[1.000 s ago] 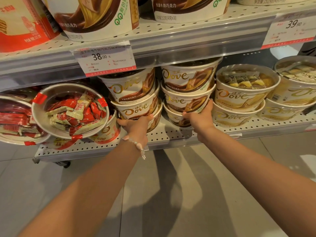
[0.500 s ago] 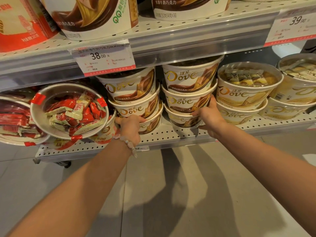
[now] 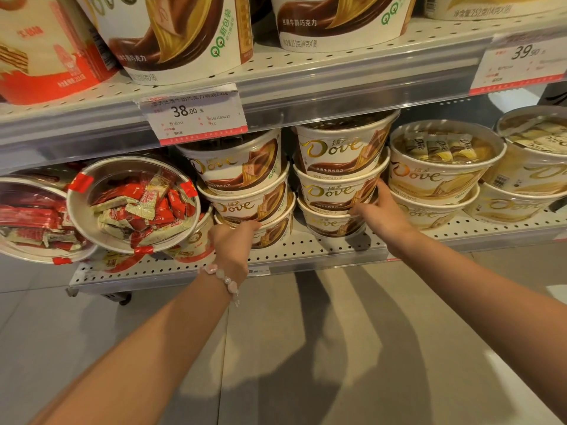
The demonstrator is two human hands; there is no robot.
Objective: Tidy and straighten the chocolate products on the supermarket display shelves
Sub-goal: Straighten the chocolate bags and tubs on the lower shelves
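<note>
Two stacks of three brown-and-white Dove chocolate tubs stand side by side on the lower shelf [image 3: 306, 246]. My left hand [image 3: 231, 243], with a bead bracelet on its wrist, grips the rim of the left stack's bottom tub [image 3: 274, 233], under the middle tub [image 3: 242, 205]. My right hand [image 3: 382, 214] lies against the right side of the right stack. Its forefinger points up along the middle tub [image 3: 331, 191] and its thumb touches the bottom tub [image 3: 325, 223]. Both stacks lean a little, and their top tubs [image 3: 340, 148] reach almost to the shelf above.
Yellow Dove tubs [image 3: 435, 176] stand in stacks close to the right. At the left, a clear-lidded tub of red wafer sweets [image 3: 132, 204] is tipped on its side. A 38.00 price tag [image 3: 196, 115] hangs from the upper shelf [image 3: 337, 75], which carries large tubs. Grey floor lies below.
My right hand has slid from the bottom tub up the right stack's side, its forefinger now on the middle tub. My left hand has stayed at the left stack's bottom tub.
</note>
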